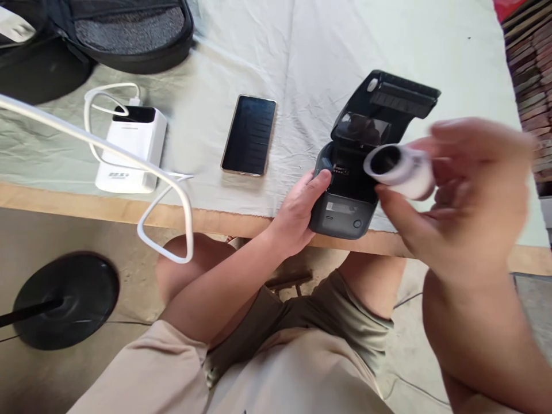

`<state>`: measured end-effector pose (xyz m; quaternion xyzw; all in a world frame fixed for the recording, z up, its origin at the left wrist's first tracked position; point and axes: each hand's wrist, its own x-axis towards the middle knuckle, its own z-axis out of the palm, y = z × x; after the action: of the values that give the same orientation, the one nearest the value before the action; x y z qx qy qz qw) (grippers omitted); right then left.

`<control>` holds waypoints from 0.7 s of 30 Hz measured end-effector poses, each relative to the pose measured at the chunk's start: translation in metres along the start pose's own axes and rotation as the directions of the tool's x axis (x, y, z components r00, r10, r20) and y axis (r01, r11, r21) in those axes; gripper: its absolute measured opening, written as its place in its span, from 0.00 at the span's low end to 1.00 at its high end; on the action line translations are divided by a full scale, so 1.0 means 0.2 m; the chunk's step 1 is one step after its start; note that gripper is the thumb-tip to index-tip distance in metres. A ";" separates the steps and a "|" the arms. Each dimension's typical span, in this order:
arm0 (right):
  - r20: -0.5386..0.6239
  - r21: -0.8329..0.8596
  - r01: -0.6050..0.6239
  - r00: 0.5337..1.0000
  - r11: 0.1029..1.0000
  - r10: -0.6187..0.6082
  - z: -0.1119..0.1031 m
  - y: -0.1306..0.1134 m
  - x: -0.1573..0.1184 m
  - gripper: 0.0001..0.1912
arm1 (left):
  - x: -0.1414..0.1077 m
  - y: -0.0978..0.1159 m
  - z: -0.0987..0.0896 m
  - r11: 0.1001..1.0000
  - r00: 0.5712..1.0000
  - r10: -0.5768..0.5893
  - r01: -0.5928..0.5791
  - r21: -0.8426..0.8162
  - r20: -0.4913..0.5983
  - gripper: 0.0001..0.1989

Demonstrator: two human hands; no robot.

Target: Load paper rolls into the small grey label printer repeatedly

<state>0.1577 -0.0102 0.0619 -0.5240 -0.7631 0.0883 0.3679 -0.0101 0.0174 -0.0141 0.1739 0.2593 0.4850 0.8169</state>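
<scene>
My left hand (297, 215) is wrapped round the left side of a small black label printer (342, 218) near the table's front edge, its thumb on the rim. The printer's lid (386, 103) stands raised, so its dark inner bay shows. In my right hand (470, 184), slightly blurred, is a white label roll (411, 172) with a dark hollow core. The roll is held between thumb and fingers, just right of the open bay and overlapping it in view. Whether it touches the printer I cannot tell.
A smartphone (249, 135) lies left of the printer on the pale tablecloth (345, 34). Farther left is a white power bank (131, 149) with a white cable (116, 152) looping over the table edge. An open black case (129, 34) is at the back left.
</scene>
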 end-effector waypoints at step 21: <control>0.123 -0.185 0.341 0.939 0.922 -0.322 0.05 0.04 0.02 0.04 | -0.02 0.02 0.00 1.000 1.000 0.002 -0.002 -0.026 0.009 0.29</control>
<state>0.1567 -0.0007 0.0516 -0.4176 -0.8615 -0.0301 0.2874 -0.0142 0.0159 -0.0123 0.1657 0.2492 0.4883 0.8198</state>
